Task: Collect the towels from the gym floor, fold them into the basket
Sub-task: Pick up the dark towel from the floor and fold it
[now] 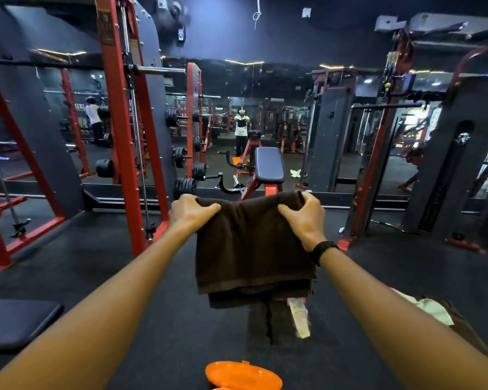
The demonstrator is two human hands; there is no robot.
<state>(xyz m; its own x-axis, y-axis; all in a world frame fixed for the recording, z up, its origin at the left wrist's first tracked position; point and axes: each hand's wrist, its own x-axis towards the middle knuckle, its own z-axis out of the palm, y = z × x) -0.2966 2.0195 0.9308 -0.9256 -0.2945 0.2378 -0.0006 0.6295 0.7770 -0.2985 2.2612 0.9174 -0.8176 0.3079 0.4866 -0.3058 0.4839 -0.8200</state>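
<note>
Hands first: our left hand (190, 212) grips the top left corner of a dark brown towel (252, 249), thumb lying across the front of the cloth and fingers curled behind the upper edge. Our right hand (304, 216) grips the top right corner the same way; a black wristband (323, 250) sits on that wrist.

Towel: held up in the air between both outstretched arms, doubled over, its lower hems hanging in uneven layers at 6 o'clock from the hands.

Below the towel, at 6 o'clock: an orange basket (243, 375), only its rim showing at the bottom edge of the view, on the dark gym floor (158, 319).

At 4 o'clock from the towel: a pale cloth (426, 306) lying on something brown, partly hidden by our right forearm.

At 12 o'clock, behind the towel: a red-framed bench with a black pad (269, 164), and beyond it a wall mirror (265, 108) showing a person holding up a cloth. A small white cloth (295, 173) lies on the floor at 1 o'clock.

At 10 o'clock: a red rack (119, 122) with black weight plates (185, 185).

At 8 o'clock: a black padded seat (14, 322).
</note>
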